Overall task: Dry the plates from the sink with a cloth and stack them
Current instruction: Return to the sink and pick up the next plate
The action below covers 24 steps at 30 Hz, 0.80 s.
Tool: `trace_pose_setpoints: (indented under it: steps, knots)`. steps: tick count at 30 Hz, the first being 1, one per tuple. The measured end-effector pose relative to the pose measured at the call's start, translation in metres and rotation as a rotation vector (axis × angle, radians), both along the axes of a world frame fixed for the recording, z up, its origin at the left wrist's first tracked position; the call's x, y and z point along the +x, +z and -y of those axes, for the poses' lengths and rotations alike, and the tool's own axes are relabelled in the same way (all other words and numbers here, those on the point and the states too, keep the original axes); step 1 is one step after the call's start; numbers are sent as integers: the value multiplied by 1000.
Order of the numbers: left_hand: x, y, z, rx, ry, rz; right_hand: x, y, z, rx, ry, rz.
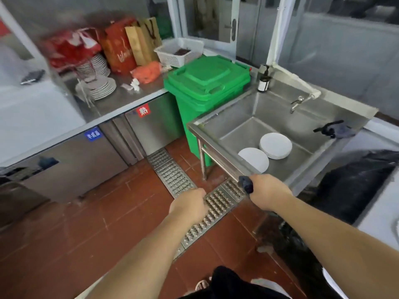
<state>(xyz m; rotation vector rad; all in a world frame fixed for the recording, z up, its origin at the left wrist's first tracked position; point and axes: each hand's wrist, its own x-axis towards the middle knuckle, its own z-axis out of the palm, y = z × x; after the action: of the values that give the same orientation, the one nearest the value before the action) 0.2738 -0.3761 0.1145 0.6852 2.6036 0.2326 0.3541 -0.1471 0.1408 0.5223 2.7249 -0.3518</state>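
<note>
A steel sink point(244, 106) stands at the right. In its basin a stack of white plates point(275, 145) lies beside a single white plate point(253, 159). My right hand point(266, 189) grips a dark blue cloth point(245, 183) just in front of the sink's near rim. My left hand point(190, 205) hangs over the floor to the left of it, fingers curled, holding nothing that I can see. More white plates point(101, 87) are stacked on the steel counter point(121, 102) at the left.
A green lidded bin point(205, 83) stands between counter and sink. A soap bottle point(263, 79) and a tap point(299, 102) sit on the sink's back ledge, a dark rag point(336, 130) on its right rim. Bags and a white basket point(179, 51) crowd the counter. A metal drain grate point(194, 190) crosses the red floor.
</note>
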Motion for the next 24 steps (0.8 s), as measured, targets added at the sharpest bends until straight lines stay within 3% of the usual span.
trace_pose_setpoints:
  steps: [11, 24]
  knots:
    - [-104, -20, 14, -41, 53, 73, -120, -30, 27, -10, 36, 88]
    - [-261, -1, -119, -127, 21, 0, -277, -33, -114, -19, 43, 44]
